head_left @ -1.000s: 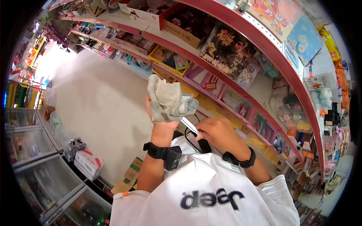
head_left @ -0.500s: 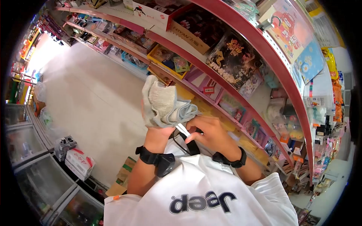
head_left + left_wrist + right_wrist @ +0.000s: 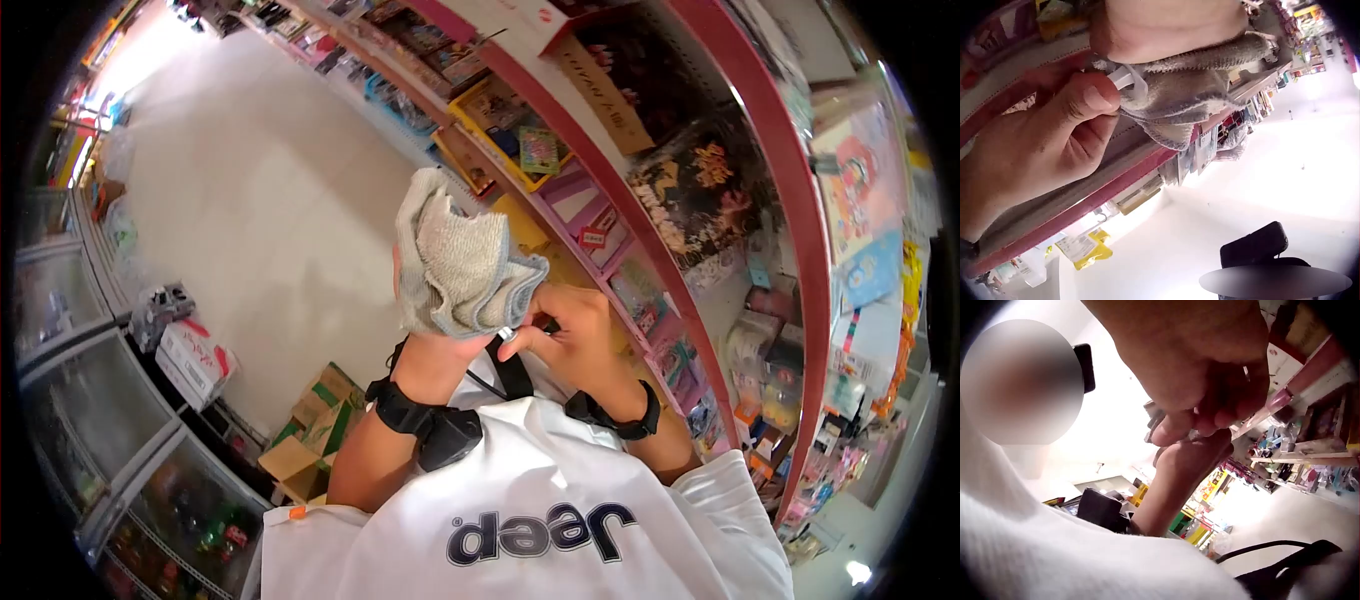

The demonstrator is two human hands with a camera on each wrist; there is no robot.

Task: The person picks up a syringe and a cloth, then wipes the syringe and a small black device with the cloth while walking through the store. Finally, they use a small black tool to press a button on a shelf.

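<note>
In the head view, my left hand (image 3: 447, 352) holds a bunched grey cloth (image 3: 462, 265) with a blue-grey edge. The cloth covers most of its fingers. My right hand (image 3: 572, 325) is close beside it, at the cloth's lower right edge. Between thumb and curled fingers it pinches a slim white strip (image 3: 1124, 76), seen best in the left wrist view, where the strip's far end runs against the cloth folds. Only a short bright end of it shows in the head view. The right wrist view has both hands close together, with the cloth largely hidden.
Shelves with red edges (image 3: 800, 200) curve along the right, loaded with boxes and packets. A yellow tray (image 3: 500, 110) sits on a lower shelf. Glass-topped cabinets (image 3: 90, 370) line the left. A white carton (image 3: 195, 362) and open cardboard boxes (image 3: 305, 440) are low beside the pale floor (image 3: 250, 200).
The right hand has come closer to the cloth, and the long white strip that showed between the hands is now mostly hidden. The head view has turned, shifting the shelves.
</note>
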